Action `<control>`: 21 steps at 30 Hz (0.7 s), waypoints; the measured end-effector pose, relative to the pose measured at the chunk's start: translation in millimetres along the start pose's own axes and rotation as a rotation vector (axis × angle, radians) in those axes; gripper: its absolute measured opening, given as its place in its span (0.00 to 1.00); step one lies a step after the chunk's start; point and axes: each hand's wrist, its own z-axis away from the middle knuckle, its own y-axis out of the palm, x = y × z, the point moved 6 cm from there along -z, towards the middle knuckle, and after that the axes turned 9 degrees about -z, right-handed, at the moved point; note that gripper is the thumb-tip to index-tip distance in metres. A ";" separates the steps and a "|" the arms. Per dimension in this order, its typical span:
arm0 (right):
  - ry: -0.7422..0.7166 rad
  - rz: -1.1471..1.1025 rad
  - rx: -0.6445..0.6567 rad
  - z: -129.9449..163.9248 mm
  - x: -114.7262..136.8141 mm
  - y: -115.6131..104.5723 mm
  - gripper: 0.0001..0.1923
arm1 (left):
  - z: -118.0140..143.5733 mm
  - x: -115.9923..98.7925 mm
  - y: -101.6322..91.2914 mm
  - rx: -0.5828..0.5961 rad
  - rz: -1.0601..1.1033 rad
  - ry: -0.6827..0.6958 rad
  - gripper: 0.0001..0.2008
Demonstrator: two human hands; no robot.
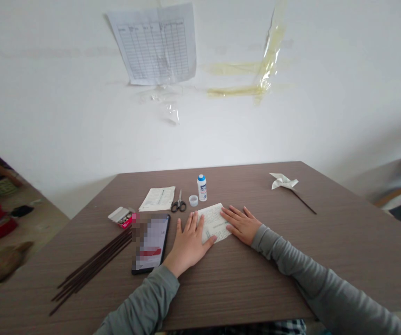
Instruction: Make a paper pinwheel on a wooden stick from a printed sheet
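Note:
A printed sheet of paper (215, 222) lies on the table between my hands. My left hand (190, 239) rests over its left side, fingers spread, the thumb along the lower edge. On its right edge lies my right hand (242, 224), palm down with the fingers stretched out. Just beyond the paper stand a white glue bottle (202, 190) with a blue top and a small clear cap (193, 200). Scissors (178, 204) with dark handles lie to the left, beside a stack of printed paper (157, 199).
A phone (151, 244) lies left of my left hand. Several dark thin sticks (96, 265) and an open small box (123, 217) are farther left. A paper pinwheel (283, 181) on a stick lies at the right. The wall (242, 135) rises behind the table (326, 260).

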 end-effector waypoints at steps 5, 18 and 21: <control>0.039 -0.018 0.018 -3.6 -18.2 4.2 0.36 | 0.1 6.0 1.0 -0.005 -0.027 -0.055 0.47; -0.110 -0.254 -0.294 3.5 -27.0 -6.7 0.11 | -1.4 11.6 9.1 -0.279 0.005 -0.019 0.27; -0.181 -0.255 -0.374 2.7 -12.0 -4.7 0.16 | -6.2 5.1 9.2 -0.313 0.070 0.022 0.26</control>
